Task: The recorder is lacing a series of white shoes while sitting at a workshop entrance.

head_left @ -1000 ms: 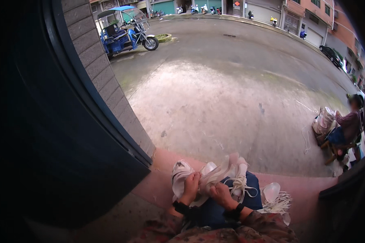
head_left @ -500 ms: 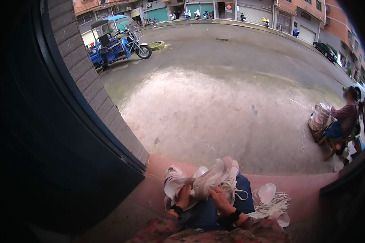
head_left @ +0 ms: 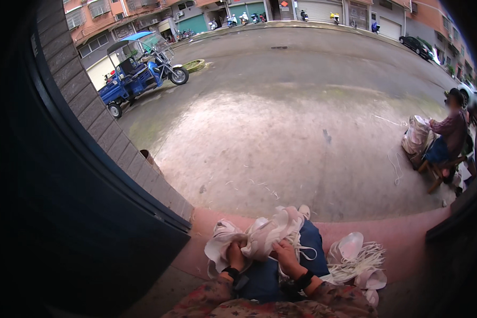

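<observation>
My left hand (head_left: 236, 256) grips the pale pink shoe uppers (head_left: 272, 233) at their left — they sit bunched above my blue trousers (head_left: 262, 281) — and my right hand (head_left: 286, 255) pinches their near edge; farther right lie heaped white laces (head_left: 372, 254).

Two grips (head_left: 236, 256) (head_left: 286, 255), one blue tricycle (head_left: 142, 78), one black car (head_left: 415, 46)
</observation>
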### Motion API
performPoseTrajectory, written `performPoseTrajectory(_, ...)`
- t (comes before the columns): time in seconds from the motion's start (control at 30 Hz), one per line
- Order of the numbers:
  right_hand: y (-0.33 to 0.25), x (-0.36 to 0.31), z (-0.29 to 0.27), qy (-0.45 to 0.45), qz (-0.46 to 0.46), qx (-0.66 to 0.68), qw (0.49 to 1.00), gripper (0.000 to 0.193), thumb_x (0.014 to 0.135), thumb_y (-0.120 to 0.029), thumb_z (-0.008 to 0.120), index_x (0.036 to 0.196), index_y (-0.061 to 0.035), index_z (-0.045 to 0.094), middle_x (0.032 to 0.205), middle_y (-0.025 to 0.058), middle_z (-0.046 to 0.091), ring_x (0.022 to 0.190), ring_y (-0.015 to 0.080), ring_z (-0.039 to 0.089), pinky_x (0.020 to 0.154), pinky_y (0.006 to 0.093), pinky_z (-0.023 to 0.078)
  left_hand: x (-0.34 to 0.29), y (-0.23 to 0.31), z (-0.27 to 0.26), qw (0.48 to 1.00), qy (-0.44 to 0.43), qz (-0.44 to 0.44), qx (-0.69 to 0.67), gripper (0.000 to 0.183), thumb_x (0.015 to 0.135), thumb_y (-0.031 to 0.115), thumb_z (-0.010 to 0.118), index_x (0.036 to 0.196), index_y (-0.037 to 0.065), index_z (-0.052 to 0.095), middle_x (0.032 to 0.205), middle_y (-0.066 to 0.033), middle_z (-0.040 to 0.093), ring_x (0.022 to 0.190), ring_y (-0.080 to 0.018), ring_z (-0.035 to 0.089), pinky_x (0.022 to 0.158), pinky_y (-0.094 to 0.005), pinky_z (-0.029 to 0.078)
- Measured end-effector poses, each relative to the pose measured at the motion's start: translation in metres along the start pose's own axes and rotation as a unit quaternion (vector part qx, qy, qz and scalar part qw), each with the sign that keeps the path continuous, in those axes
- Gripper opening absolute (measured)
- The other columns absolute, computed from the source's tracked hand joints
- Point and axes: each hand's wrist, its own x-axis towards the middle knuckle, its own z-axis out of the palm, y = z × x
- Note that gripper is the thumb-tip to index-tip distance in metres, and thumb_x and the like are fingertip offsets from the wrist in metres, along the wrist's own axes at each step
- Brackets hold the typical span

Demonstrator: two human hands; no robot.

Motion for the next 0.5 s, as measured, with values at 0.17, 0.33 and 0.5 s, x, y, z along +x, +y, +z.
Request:
performPoseTrajectory(0.17,0.001,0.005,-0.002,0.018,0.01,0.03,0.999,0.02,0.088,-0.015,0.047,0.103,-0.0035,0.053,0.1,0.0072,0.058,0.087,0.0196,0.059,0.078,0.0343,0.047,0.016,0.014,-0.018,0.994,-0.057,-0.019,-0.093,0.021,0.081,0.023,0.055,0.085,0.002,0.059,0.077,-0.0185,0.058,0.078,-0.0317,0.056,0.073,-0.0364,0.042)
performPoseTrajectory(0.33,-0.008,0.001,0.0,0.026,0.058,0.063,0.996,0.02,0.088,-0.018,0.049,0.099,-0.0026,0.054,0.093,0.0054,0.058,0.087,0.0186,0.058,0.077,0.0335,0.047,0.025,0.001,-0.017,0.987,-0.049,-0.048,-0.147,0.026,0.082,0.026,0.054,0.081,0.001,0.061,0.077,-0.017,0.061,0.075,-0.0294,0.058,0.07,-0.0354,0.043)
performPoseTrajectory(0.5,-0.005,0.007,-0.007,0.014,0.097,0.096,0.99,0.019,0.089,-0.018,0.047,0.1,-0.0037,0.052,0.099,0.0075,0.058,0.09,0.0213,0.057,0.079,0.0371,0.046,0.044,-0.01,-0.025,0.957,-0.233,-0.095,-0.148,0.041,0.086,0.036,0.048,0.08,-0.002,0.06,0.073,-0.0173,0.06,0.069,-0.0247,0.059,0.066,-0.0328,0.043)
